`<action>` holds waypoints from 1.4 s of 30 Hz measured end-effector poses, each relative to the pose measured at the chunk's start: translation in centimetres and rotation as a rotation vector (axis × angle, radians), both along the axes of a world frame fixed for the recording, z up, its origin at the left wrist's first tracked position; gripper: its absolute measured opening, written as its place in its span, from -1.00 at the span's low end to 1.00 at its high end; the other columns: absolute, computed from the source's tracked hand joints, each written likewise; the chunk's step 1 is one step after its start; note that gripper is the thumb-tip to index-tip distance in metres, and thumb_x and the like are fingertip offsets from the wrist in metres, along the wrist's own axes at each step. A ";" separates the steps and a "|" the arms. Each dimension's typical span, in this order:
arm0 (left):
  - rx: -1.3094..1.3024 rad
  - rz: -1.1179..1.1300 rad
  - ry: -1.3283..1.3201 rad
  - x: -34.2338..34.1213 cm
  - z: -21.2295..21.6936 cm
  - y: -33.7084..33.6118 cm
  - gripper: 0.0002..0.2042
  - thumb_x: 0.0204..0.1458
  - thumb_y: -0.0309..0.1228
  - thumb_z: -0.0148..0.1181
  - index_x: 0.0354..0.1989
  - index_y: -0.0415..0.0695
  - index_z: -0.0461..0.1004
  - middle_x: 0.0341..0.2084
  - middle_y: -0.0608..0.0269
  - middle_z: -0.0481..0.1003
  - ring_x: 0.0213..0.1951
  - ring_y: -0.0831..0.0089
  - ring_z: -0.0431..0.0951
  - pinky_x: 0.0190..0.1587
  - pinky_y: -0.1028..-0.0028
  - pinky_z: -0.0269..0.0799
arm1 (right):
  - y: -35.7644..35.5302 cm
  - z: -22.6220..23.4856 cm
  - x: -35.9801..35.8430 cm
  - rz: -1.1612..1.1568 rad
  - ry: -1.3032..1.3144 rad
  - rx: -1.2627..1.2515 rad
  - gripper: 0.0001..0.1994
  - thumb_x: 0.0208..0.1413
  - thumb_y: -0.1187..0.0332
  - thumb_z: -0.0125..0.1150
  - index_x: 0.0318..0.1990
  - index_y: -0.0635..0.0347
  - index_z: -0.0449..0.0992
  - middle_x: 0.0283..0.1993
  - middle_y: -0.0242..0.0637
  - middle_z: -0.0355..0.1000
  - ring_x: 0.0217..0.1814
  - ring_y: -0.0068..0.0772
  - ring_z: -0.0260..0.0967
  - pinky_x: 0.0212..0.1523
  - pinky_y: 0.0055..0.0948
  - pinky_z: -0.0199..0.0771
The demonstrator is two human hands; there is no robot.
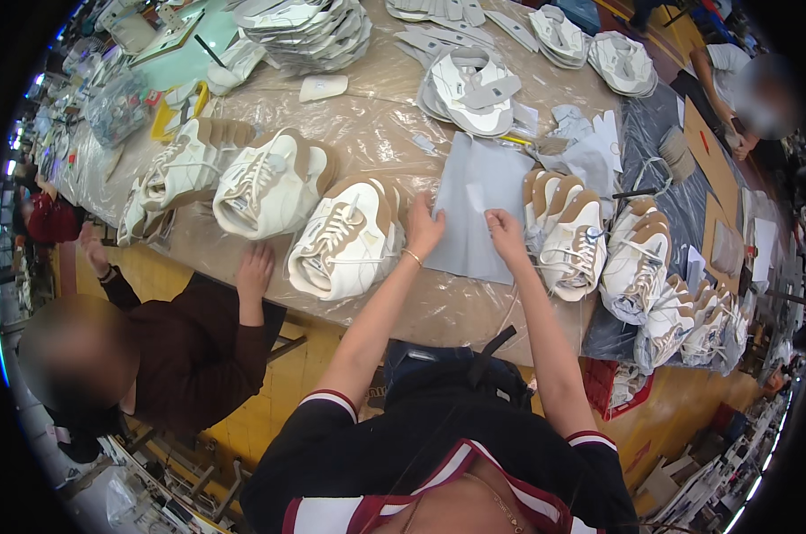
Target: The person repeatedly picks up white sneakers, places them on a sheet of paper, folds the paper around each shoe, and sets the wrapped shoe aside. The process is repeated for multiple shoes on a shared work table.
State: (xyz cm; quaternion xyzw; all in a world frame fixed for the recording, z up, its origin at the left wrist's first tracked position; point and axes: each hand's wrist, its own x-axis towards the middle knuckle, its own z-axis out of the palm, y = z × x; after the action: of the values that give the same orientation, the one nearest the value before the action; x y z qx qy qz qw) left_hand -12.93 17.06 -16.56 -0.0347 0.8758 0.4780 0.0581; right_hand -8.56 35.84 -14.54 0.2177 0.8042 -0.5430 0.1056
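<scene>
**Grey sheet pinched at two points on the worktable**

At the middle of the plastic-covered table (394, 133), the left hand (423, 227) nips the near-left edge of a grey sheet (478, 191) between its fingertips, while the right hand (505, 230) is closed on a small pale slip lying on the sheet's lower middle. The sheet lies flat and thin, so it should be light, limp and prone to creasing; its edges and corners look like the best places to lift it, with both hands sharing the load. Just left sits a bundle of white-and-tan shoe uppers (345, 240); just right, a row of similar uppers (574, 236). Farther left, another person's hand (256, 270) rests on the table edge.
</scene>
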 end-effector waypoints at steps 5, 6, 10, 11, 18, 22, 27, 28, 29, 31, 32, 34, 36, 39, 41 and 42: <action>-0.347 -0.253 0.330 1.7 0.4 1.0 -0.60 0.06 -0.38 0.15 0.09 -0.20 0.36 0.13 -0.12 0.33 0.15 -0.02 0.33 0.17 0.11 0.26 | 2.2 4.2 1.2 -0.093 -0.054 -0.322 -0.76 0.26 0.26 0.07 -0.12 0.23 0.53 -0.29 -0.50 0.39 -0.22 -0.64 0.28 -0.16 -0.55 0.30; -0.368 -0.411 0.340 2.1 0.4 1.2 -0.61 0.07 -0.38 0.14 0.09 -0.19 0.36 0.16 -0.10 0.31 0.18 -0.02 0.31 0.18 0.11 0.25 | 2.5 5.8 1.7 -0.095 -0.033 -0.334 -0.77 0.26 0.26 0.07 -0.12 0.23 0.53 -0.24 -0.46 0.41 -0.17 -0.62 0.29 -0.13 -0.54 0.31; -0.291 -0.673 0.050 2.7 0.6 1.5 -0.59 0.14 -0.28 0.13 0.15 -0.13 0.36 0.25 -0.02 0.25 0.28 0.05 0.23 0.24 0.13 0.20 | 3.8 12.7 3.9 0.209 0.133 -0.197 -0.79 0.23 0.26 0.08 -0.14 0.20 0.51 0.06 -0.22 0.39 0.08 -0.42 0.31 0.03 -0.46 0.33; -0.049 -0.545 0.023 2.7 0.8 1.4 -0.57 0.15 -0.24 0.13 0.17 -0.12 0.35 0.26 0.01 0.24 0.29 0.09 0.22 0.24 0.16 0.20 | 3.9 13.9 4.5 0.275 0.162 -0.190 -0.79 0.23 0.27 0.09 -0.15 0.20 0.51 0.11 -0.17 0.36 0.12 -0.35 0.30 0.06 -0.42 0.32; 0.973 -0.047 -0.786 6.3 3.8 -2.7 -0.55 0.17 -0.23 0.15 0.15 -0.26 0.38 0.06 0.01 0.43 0.05 0.34 0.44 0.08 0.34 0.36 | -4.7 9.6 6.8 0.593 0.098 0.277 -0.72 0.09 0.25 0.17 -0.09 0.17 0.53 0.27 0.13 0.21 0.24 0.19 0.23 0.23 -0.10 0.25; 0.545 -0.213 -0.564 8.1 1.8 -4.1 -0.62 0.08 -0.41 0.22 0.04 -0.36 0.42 -0.09 0.07 0.53 -0.14 0.42 0.54 -0.14 0.45 0.47 | -7.6 4.0 9.9 0.557 0.066 0.262 -0.68 0.06 0.24 0.20 -0.05 0.16 0.52 0.18 0.08 0.30 0.22 0.13 0.25 0.22 -0.10 0.25; 0.323 -0.122 -0.545 9.8 -1.0 -4.9 -0.72 0.03 -0.50 0.18 -0.10 -0.43 0.49 -0.27 0.04 0.59 -0.23 0.37 0.58 -0.16 0.37 0.49 | -2.3 -1.2 14.6 0.035 0.249 0.494 -0.49 -0.02 0.26 0.32 0.10 0.25 0.38 0.08 -0.03 0.37 0.13 0.04 0.31 0.18 -0.10 0.28; 0.311 -0.118 -0.527 10.0 -1.0 -4.9 -0.71 0.02 -0.48 0.19 -0.11 -0.42 0.49 -0.27 0.01 0.59 -0.22 0.32 0.59 -0.13 0.34 0.49 | -0.8 -1.9 15.0 -0.020 0.175 0.566 -0.43 -0.03 0.31 0.36 0.13 0.31 0.33 0.10 -0.05 0.36 0.11 -0.07 0.36 0.06 -0.20 0.39; 0.294 -0.125 -0.493 10.1 -1.0 -4.8 -0.70 0.02 -0.46 0.20 -0.11 -0.41 0.49 -0.26 -0.01 0.59 -0.21 0.27 0.59 -0.10 0.33 0.48 | 0.2 -2.7 15.1 -0.150 0.201 0.320 -0.43 -0.04 0.32 0.38 0.12 0.36 0.33 0.02 -0.04 0.42 0.02 -0.17 0.41 -0.01 -0.29 0.43; 0.307 -0.122 -0.473 10.0 -0.9 -4.6 -0.65 0.03 -0.40 0.23 -0.09 -0.42 0.47 -0.22 -0.06 0.58 -0.19 0.24 0.59 -0.08 0.32 0.47 | 1.4 -3.9 14.8 -0.281 0.076 -0.014 -0.44 -0.04 0.33 0.42 0.07 0.43 0.35 -0.13 -0.06 0.50 -0.15 -0.34 0.47 -0.17 -0.42 0.47; 0.294 -0.127 -0.476 9.8 -0.8 -4.6 -0.64 0.03 -0.39 0.24 -0.08 -0.42 0.47 -0.21 -0.06 0.58 -0.18 0.23 0.59 -0.07 0.32 0.47 | 1.9 -4.1 14.6 -0.284 -0.033 -0.091 -0.45 -0.05 0.33 0.43 0.05 0.46 0.37 -0.21 -0.10 0.52 -0.23 -0.40 0.48 -0.24 -0.48 0.46; 0.316 -0.197 -0.523 9.4 -0.9 -4.7 -0.62 0.04 -0.38 0.25 -0.06 -0.43 0.46 -0.18 -0.07 0.56 -0.16 0.25 0.58 -0.08 0.34 0.47 | 2.5 -4.0 14.3 -0.256 -0.134 -0.142 -0.49 -0.05 0.33 0.44 -0.01 0.48 0.40 -0.34 -0.18 0.54 -0.36 -0.50 0.47 -0.34 -0.53 0.45; 0.396 -0.201 -0.551 9.2 -1.1 -5.3 -0.66 0.06 -0.41 0.23 -0.06 -0.42 0.46 -0.20 0.01 0.57 -0.19 0.36 0.57 -0.12 0.41 0.49 | 2.6 -3.5 13.7 -0.201 -0.142 -0.104 -0.55 -0.05 0.34 0.45 -0.07 0.47 0.45 -0.46 -0.26 0.53 -0.45 -0.54 0.45 -0.40 -0.53 0.44; 0.324 -0.247 -0.574 9.3 -1.9 -6.6 -0.70 0.07 -0.48 0.21 -0.07 -0.41 0.46 -0.22 0.08 0.58 -0.23 0.46 0.57 -0.18 0.47 0.50 | 2.7 -2.1 12.8 -0.120 -0.174 -0.219 -0.65 -0.03 0.36 0.42 -0.17 0.44 0.51 -0.43 -0.26 0.54 -0.48 -0.58 0.42 -0.42 -0.54 0.43; 0.276 -0.265 -0.544 9.5 -2.5 -7.1 -0.73 0.04 -0.51 0.21 -0.10 -0.40 0.47 -0.27 0.10 0.59 -0.28 0.48 0.58 -0.22 0.48 0.49 | 2.9 -1.5 12.2 -0.065 -0.182 -0.203 -0.67 -0.01 0.36 0.40 -0.17 0.43 0.51 -0.42 -0.30 0.53 -0.45 -0.60 0.41 -0.41 -0.55 0.41; 0.287 -0.266 -0.510 9.7 -2.7 -7.3 -0.74 0.02 -0.52 0.22 -0.13 -0.39 0.49 -0.31 0.11 0.60 -0.31 0.48 0.58 -0.26 0.47 0.49 | 3.1 -1.3 11.8 -0.026 -0.146 -0.265 -0.68 -0.01 0.37 0.40 -0.18 0.43 0.52 -0.42 -0.31 0.53 -0.44 -0.61 0.40 -0.40 -0.56 0.40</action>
State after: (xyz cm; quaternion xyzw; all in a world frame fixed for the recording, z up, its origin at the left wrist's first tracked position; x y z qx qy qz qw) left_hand -3.27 9.79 -19.28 -0.0299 0.7535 0.5606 0.3422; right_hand 3.28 38.93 -15.88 0.2512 0.7127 -0.6284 0.1846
